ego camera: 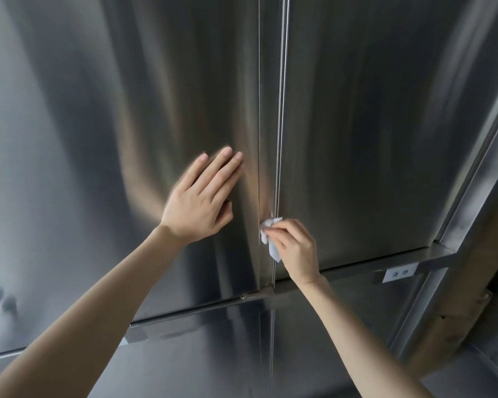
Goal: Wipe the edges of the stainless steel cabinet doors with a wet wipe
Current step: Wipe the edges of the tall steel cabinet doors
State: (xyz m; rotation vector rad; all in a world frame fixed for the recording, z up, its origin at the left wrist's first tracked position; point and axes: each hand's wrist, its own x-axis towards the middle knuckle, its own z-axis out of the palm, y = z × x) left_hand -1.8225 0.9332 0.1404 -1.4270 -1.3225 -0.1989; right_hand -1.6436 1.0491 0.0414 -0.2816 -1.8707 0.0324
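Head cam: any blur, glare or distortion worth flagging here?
Head view: left hand fingertips are motion-blurred, while the right hand and wet wipe are fairly sharp. Head view: soft streaky reflections run across the left door and right door, with no blown-out glare. Head view: the wide angle slightly bows the door seam; the label is small and a bit soft.

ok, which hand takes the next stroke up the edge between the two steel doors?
Right. The right hand pinches the crumpled white wet wipe at the vertical edge between the brushed stainless steel cabinet doors, low down. The left hand, open and flat by the left door, holds nothing.
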